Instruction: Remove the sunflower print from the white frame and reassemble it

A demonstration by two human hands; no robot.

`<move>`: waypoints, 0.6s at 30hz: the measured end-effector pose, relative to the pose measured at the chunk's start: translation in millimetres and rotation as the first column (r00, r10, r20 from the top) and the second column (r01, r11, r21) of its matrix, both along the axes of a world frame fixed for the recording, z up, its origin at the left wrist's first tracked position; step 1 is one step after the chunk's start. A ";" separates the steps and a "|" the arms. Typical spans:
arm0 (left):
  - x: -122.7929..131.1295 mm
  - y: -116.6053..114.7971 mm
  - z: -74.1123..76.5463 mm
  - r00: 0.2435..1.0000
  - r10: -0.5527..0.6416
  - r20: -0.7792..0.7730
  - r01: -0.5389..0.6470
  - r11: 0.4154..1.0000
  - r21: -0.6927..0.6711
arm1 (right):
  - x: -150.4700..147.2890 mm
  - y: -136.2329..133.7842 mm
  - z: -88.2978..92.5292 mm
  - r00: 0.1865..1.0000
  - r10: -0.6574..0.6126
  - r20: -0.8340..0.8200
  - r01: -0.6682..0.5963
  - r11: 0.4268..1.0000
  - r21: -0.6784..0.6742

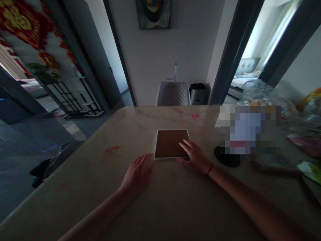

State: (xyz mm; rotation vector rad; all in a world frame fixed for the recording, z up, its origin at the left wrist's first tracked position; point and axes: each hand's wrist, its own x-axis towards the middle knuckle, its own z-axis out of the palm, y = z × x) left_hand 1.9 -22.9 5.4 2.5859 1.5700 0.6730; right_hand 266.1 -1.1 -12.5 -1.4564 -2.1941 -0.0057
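A flat brown board with white edges [165, 145] lies on the table in front of me. A thin dark stick [175, 145] rests diagonally across its surface. My right hand [194, 156] is open over the board's right edge, fingers spread, with the fingertips by the lower end of the stick. Whether they touch the stick I cannot tell. Beside the board's near left corner, my left hand [139, 170] lies palm down on the table, its fingers stretched out and slightly blurred. It holds nothing that I can see.
The stone-patterned table [105, 187] bears orange and pink stains. To the right are a round black base [227, 157], a pixelated patch above it, and clear plastic bags [263, 92]. A quilted chair [173, 93] and a bin [198, 93] stand beyond the far edge.
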 end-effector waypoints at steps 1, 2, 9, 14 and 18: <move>0.0 -0.1 0.2 1.000 0.004 0.002 -0.004 1.000 -0.002 | -0.1 1.2 -2.2 0.999 -0.044 -0.017 0.045 0.998 0.034; -0.1 0.0 0.2 1.000 0.006 0.003 -0.006 1.000 -0.007 | 0.0 2.2 -4.0 0.996 -0.083 -0.035 0.085 0.994 0.064; -0.1 1.0 2.2 0.999 -0.044 0.027 0.045 0.998 -0.039 | 0.6 3.5 0.6 0.989 -0.099 -0.113 0.119 0.974 0.195; -2.2 -1.7 5.0 0.986 0.078 0.147 -0.074 0.997 -0.031 | 3.2 -1.9 9.8 0.984 -0.110 -0.138 0.144 0.951 0.275; -3.7 -1.9 4.4 0.990 0.046 0.134 -0.053 0.997 0.054 | 3.4 -7.5 8.2 0.997 -0.034 -0.072 0.048 0.977 0.210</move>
